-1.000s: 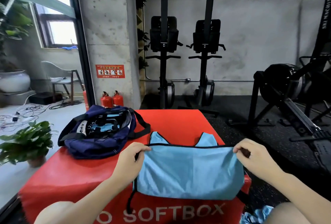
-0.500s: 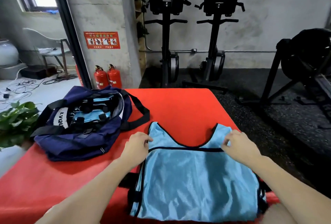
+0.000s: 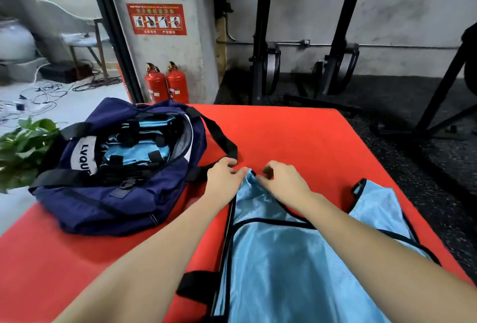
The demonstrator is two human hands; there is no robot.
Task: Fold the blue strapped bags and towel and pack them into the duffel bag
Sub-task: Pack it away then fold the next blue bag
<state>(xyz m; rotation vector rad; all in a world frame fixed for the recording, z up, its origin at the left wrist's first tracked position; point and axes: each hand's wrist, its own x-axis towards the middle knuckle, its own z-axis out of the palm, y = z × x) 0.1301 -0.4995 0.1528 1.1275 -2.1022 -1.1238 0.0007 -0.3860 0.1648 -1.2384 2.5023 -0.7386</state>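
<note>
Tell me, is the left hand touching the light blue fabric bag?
Touching. In the head view, the left hand pinches the light blue fabric bag at its far corner.

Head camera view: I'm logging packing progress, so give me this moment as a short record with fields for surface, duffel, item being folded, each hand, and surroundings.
surface: red soft box
duffel: navy duffel bag, unzipped, on the left of the box; light blue strapped items already inside
item being folded: light blue strapped bag, spread flat on the right, outside the duffel
left hand: at the bag's far left corner, fingers on the fabric
right hand: beside it at the same corner
surroundings: two fire extinguishers, potted plant
</note>
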